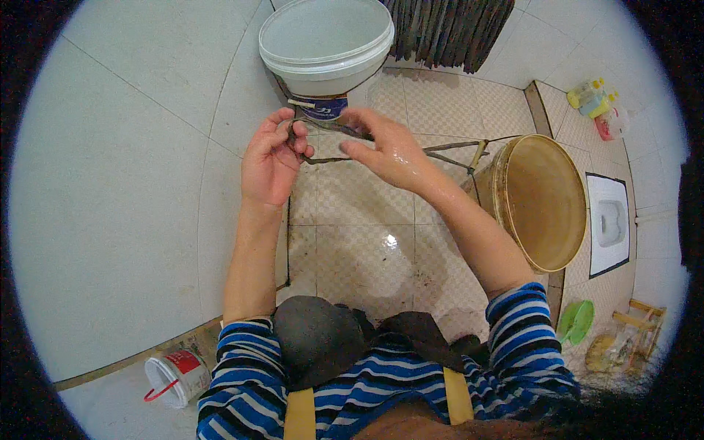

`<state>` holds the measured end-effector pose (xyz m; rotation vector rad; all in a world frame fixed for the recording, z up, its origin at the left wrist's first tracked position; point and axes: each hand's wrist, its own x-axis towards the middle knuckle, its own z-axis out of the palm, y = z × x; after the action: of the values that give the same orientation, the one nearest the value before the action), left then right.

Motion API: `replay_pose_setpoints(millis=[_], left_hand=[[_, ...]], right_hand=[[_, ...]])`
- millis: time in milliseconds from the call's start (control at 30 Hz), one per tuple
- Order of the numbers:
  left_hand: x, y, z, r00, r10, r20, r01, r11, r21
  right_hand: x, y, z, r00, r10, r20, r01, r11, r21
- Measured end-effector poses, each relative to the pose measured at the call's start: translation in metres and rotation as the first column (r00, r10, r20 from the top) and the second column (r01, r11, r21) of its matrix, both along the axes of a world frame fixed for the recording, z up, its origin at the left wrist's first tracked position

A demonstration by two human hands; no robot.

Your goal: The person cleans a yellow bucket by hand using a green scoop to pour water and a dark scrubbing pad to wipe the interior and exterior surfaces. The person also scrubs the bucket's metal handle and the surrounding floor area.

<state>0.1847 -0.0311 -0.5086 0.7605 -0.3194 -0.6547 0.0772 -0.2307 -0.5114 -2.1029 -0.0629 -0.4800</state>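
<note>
My left hand [275,157] pinches a thin dark strip [330,160], which bends around its fingertips. My right hand [388,148], wet on the back, is beside it with thumb and fingers apart. One run of the strip passes through the gap between that thumb and the fingers; another runs behind the hand. Two dark lengths reappear right of the wrist and reach the handle grip [478,156] of a brownish bucket [544,203]. How they are fastened there is unclear. Just beyond my left hand stands a large white bucket [330,71] with a blue label.
Many dark strips [445,33] hang at the back. The tiled floor [363,253] is wet. On the right are a squat toilet [609,220], several bottles [597,102], a green basin [576,323] and a wooden stool [641,322]. A small pail [179,377] is lower left.
</note>
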Motion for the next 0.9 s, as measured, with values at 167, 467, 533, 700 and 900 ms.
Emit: replay_pose_setpoints(millis=[167, 467, 533, 700, 900], left_hand=[[-0.008, -0.003, 0.000, 0.996, -0.083, 0.043, 0.072, 0.976, 0.207], [-0.073, -0.062, -0.039, 0.886, -0.443, 0.135, 0.284, 0.751, 0.596], [-0.096, -0.086, -0.041, 0.876, -0.388, 0.288, 0.165, 0.800, 0.576], [-0.115, -0.101, -0.039, 0.666, -0.269, 0.696, -0.213, 0.825, 0.523], [-0.094, -0.087, -0.014, 0.914, -0.359, 0.190, 0.257, 0.873, 0.415]], right_hand=[[0.012, -0.029, -0.021, 0.987, -0.113, -0.116, 0.062, 0.923, -0.379], [0.028, -0.123, -0.018, 0.836, -0.547, -0.042, 0.332, 0.565, -0.755], [0.033, -0.131, -0.029, 0.769, -0.634, -0.083, 0.361, 0.538, -0.761], [0.047, -0.124, -0.053, 0.842, -0.536, -0.064, 0.344, 0.624, -0.701], [0.048, -0.144, -0.061, 0.896, -0.381, -0.228, 0.168, 0.766, -0.621]])
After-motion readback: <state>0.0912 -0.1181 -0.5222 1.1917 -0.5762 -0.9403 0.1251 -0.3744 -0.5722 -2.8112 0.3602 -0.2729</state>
